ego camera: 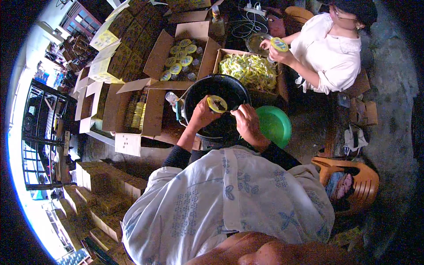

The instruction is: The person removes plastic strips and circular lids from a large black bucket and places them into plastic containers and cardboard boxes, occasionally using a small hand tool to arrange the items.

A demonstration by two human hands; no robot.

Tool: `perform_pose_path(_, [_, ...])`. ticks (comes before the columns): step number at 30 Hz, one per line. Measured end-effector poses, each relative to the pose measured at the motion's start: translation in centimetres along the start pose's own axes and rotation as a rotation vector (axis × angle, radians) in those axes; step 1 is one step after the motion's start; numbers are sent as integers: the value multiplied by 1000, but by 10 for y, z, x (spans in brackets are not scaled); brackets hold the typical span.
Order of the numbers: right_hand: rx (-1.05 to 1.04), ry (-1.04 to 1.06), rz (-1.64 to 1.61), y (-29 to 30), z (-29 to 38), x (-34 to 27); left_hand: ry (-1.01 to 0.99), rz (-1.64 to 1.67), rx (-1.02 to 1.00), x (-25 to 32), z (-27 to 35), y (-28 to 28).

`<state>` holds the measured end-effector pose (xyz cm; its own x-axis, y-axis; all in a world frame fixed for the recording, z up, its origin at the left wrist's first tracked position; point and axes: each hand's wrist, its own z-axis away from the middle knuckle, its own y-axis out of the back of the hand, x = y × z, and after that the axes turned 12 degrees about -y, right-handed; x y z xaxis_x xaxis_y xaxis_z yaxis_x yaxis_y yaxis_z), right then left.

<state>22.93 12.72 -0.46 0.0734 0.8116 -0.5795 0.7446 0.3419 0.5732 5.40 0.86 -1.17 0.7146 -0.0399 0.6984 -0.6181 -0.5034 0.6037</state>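
My left hand (pixel 200 112) holds a plastic cup with a yellow printed film lid (pixel 217 104) above a black bucket (pixel 195 82). A dark patch shows in the middle of the lid. At the cup's right edge, my right hand (pixel 246 122) pinches a small thin object (pixel 231 112), too small to identify. Both hands are over the bucket, whose inside is dark. A green plastic basin (pixel 280 127) lies just right of my right hand, partly under the bucket's side.
Beyond the bucket, a cardboard box (pixel 159 54) contains yellow-lidded cups, and another (pixel 246 52) is heaped with yellow-white strips. Stacked lidded cups (pixel 135 112) fill a box at left. Across at right, a co-worker (pixel 331 53) holds a similar cup. An orange plastic chair (pixel 362 185) stands behind right.
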Motion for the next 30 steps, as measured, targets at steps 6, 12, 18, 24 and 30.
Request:
perform_pose_path(6, [39,34,60,9,-1,-7,15,-128,75,1,4,-7])
perform_pose_path(12, [2,32,78,1,3,-3,68,-227,29,4,9,-4])
perform_pose_path(18, [5,-219,-170,3,-6,-7,-33,-390,21,11,5,3])
perform_pose_path(24, [-26,-144,-53,4,-5,0,-79,-369,71,10,2,0])
perform_pose_path(30, [-16,3,170,-12,6,7,48,-87,20,1,0,-6])
